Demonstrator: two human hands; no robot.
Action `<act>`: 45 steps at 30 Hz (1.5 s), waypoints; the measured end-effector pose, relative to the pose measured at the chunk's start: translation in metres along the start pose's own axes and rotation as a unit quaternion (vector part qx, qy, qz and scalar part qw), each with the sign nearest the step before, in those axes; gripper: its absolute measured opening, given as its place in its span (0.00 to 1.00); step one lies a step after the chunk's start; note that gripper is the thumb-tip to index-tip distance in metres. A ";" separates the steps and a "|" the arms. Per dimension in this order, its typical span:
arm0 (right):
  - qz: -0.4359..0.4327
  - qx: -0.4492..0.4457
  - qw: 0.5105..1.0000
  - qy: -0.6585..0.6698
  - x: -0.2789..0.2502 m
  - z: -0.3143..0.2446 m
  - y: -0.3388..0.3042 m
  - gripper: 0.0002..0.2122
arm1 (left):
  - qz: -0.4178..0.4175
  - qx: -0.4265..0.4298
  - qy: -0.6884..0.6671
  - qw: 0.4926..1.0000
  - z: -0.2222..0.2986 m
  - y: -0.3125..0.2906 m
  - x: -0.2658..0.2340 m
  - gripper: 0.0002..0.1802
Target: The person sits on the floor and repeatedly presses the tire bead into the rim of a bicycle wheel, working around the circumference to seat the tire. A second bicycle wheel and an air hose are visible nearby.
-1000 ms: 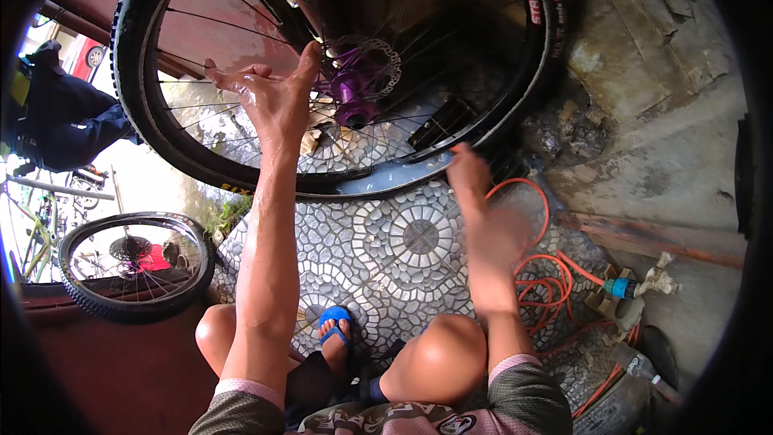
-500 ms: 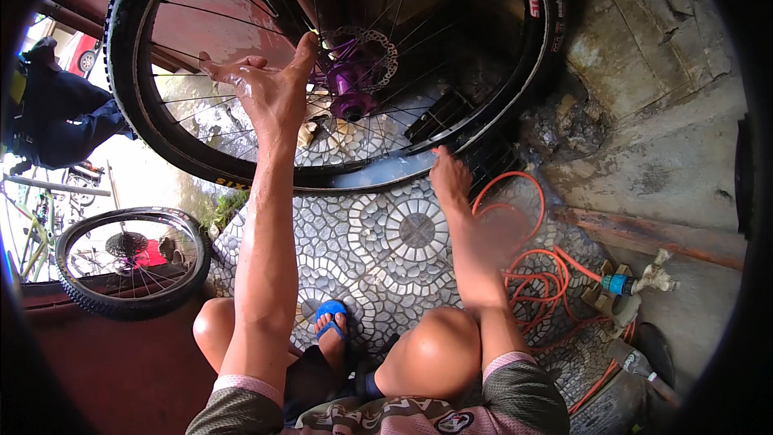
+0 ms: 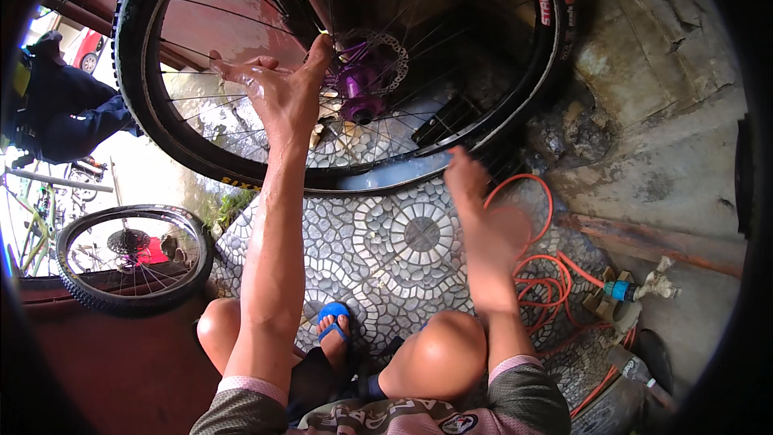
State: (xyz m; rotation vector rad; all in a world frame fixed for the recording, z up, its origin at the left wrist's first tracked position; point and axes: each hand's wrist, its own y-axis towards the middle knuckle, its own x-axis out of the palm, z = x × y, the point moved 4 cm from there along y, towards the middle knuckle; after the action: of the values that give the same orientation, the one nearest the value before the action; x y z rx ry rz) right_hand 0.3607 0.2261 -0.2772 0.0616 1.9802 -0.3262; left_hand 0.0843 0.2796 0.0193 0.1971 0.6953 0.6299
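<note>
A large bicycle wheel (image 3: 201,149) with a black knobby tyre, thin spokes and a purple hub (image 3: 360,89) stands upright in front of me. My left hand (image 3: 278,89) is wet, fingers spread, and reaches among the spokes beside the hub, thumb near the brake disc (image 3: 386,52). My right hand (image 3: 483,221) is blurred by motion, fingers pointing up at the tyre's lower rim; it seems to hold nothing. My bare knees and a blue sandal (image 3: 334,318) show below.
The floor is patterned mosaic cobble (image 3: 403,250). An orange hose (image 3: 547,274) coils at the right, running to a tap fitting (image 3: 636,290). A second, smaller wheel (image 3: 133,258) leans at the left. A person in dark clothes (image 3: 56,105) is at the far left.
My right hand has moved up from near the hose toward the tyre's lower rim. My left hand stays at the spokes by the hub.
</note>
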 end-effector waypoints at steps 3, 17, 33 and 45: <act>-0.008 -0.043 0.999 0.007 0.011 -0.015 -0.004 0.11 | 0.013 0.006 -0.016 1.000 -0.005 0.000 -0.007 0.77; -0.004 -0.053 0.997 -0.062 -0.030 0.002 0.004 0.11 | 0.076 0.032 0.016 0.997 -0.019 0.010 0.001 0.84; -0.088 -0.098 0.981 -0.143 -0.126 0.030 -0.068 0.13 | 0.066 0.194 -0.190 0.960 0.102 -0.037 -0.036 0.77; -0.092 0.025 0.976 -0.196 -0.134 0.071 -0.041 0.14 | -0.110 0.211 -0.112 0.965 0.121 -0.064 0.023 0.78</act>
State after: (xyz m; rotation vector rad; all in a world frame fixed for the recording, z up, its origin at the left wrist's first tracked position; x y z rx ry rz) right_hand 0.4724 0.1821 -0.1762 -0.1442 1.5881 -0.4708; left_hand 0.2071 0.2459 0.0752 0.5696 0.6139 0.2355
